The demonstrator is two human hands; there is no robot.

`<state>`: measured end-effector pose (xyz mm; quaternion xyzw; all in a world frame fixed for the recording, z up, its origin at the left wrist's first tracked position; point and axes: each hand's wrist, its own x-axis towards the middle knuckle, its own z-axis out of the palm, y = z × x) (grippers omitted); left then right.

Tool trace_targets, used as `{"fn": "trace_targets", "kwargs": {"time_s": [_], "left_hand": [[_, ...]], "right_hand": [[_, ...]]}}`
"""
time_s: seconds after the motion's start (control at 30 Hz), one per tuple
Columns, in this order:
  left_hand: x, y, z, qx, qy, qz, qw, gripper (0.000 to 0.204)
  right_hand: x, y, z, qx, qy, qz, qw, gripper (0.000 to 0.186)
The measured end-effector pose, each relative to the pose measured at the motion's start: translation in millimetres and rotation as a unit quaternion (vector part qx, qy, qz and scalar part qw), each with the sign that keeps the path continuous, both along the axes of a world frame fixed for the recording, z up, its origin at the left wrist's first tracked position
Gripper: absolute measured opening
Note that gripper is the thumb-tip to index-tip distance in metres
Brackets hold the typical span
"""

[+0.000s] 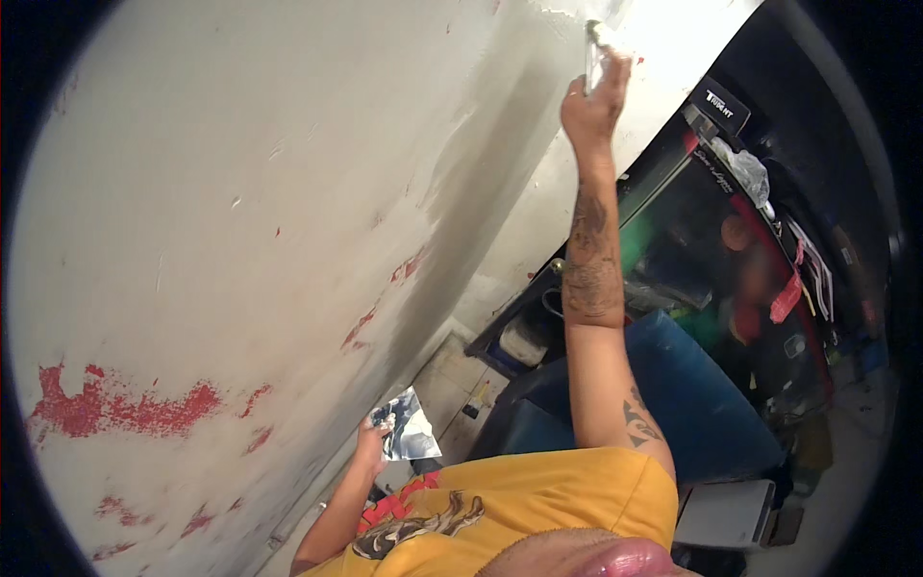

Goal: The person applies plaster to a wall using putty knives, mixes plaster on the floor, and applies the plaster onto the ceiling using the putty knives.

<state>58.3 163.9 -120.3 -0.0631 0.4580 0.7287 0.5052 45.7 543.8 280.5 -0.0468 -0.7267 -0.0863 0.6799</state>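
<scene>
My right hand (pixel 594 108), at the end of my raised tattooed arm, is closed on a flat metal blade (pixel 594 62) with pale material on it, held up at the white wall (pixel 212 163) near its upper part. Low in the middle, my left hand (pixel 371 438) grips a shiny silver plate or sheet (pixel 411 433) with dark and pale smears on it. The wall has red patches (pixel 135 404) and a greyer band toward its right side.
A blue padded chair (pixel 692 394) stands right of my body beside a dark glass-topped desk (pixel 673 231) cluttered with bags, papers and a dark box (pixel 721 106). A silver flat object (pixel 721 514) lies at lower right. Tiled floor (pixel 452 385) shows below.
</scene>
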Motion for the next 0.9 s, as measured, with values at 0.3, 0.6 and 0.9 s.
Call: {"fn": "trace_targets", "kwargs": {"time_s": [0.3, 0.6, 0.9], "left_hand": [[5, 11, 4, 0.014, -0.017, 0.021, 1.000, 0.026], [-5, -23, -16, 0.030, -0.041, 0.015, 0.999, 0.027], [-12, -25, 3, 0.005, 0.008, -0.018, 1.000, 0.027]], "right_hand": [[-22, -43, -81, -0.062, 0.002, 0.035, 0.997, 0.046], [-1, -151, -202, -0.164, -0.102, 0.109, 0.975, 0.049], [38, 25, -97, -0.259, 0.058, 0.012, 0.964, 0.059]]}}
